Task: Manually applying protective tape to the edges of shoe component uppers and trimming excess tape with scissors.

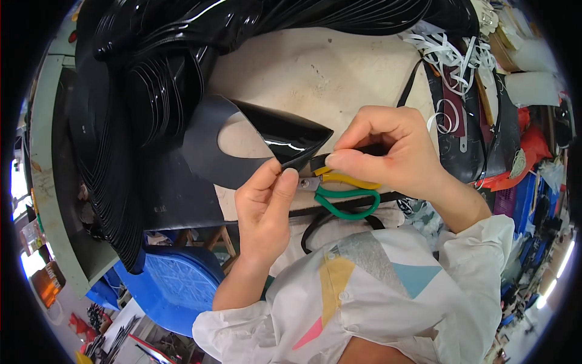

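My left hand [264,209] pinches the near edge of a black patent-leather piece [288,130] between thumb and fingers. Its glossy face is folded over to a point at the right, and the matte grey side with a rounded cut-out shows at the left. To the right, my right hand [397,151] is closed on a narrow black strip [374,149], whose end lies close to the piece's edge; whether the two touch I cannot tell. Beneath my hands lie scissors [348,215] with one green and one yellow handle, their blades mostly hidden by my left hand.
Layered glossy black pieces [163,91] heap along the table's back and left. A pale board [303,67] covers the work surface. White ribbons [451,57] tangle at the back right, near a red plastic bag [530,145]. Below the table's left side stands a blue basin [170,285].
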`<state>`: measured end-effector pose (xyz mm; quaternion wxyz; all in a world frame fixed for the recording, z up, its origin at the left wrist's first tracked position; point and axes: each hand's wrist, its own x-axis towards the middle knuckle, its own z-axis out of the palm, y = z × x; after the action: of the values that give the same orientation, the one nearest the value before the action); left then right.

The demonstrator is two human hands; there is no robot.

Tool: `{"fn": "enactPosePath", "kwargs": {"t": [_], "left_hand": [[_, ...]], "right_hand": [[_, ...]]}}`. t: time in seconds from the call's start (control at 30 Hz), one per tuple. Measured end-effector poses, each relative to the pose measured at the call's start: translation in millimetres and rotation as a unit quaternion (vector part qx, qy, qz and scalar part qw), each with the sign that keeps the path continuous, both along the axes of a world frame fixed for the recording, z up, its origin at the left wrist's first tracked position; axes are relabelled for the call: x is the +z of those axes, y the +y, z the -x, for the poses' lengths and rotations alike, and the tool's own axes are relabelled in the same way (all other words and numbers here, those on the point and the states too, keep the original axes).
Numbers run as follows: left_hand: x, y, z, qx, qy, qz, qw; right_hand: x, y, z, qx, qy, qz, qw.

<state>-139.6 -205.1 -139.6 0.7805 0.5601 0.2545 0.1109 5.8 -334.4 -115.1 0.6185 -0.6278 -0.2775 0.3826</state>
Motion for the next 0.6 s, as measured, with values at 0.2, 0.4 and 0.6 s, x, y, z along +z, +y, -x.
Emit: {"fn": "enactPosePath", "kwargs": {"t": [0.2, 0.4, 0.6], "left_hand": [[7.5, -3.6, 0.1, -0.028, 0.005, -0.001, 1.000], [9.6, 2.0, 5.0, -0.067, 0.007, -0.030, 0.997], [-1.2, -2.9, 3.2, -0.053, -0.031, -0.082, 0.995]], "right_hand": [[-2.6, 11.2, 5.0, 0.033, 0.008, 0.030, 0.999], [-2.2, 13.5, 6.9, 0.041, 0.010, 0.044, 0.998], [-5.0, 13.0, 13.4, 0.018, -0.044, 0.048, 0.998]]}}
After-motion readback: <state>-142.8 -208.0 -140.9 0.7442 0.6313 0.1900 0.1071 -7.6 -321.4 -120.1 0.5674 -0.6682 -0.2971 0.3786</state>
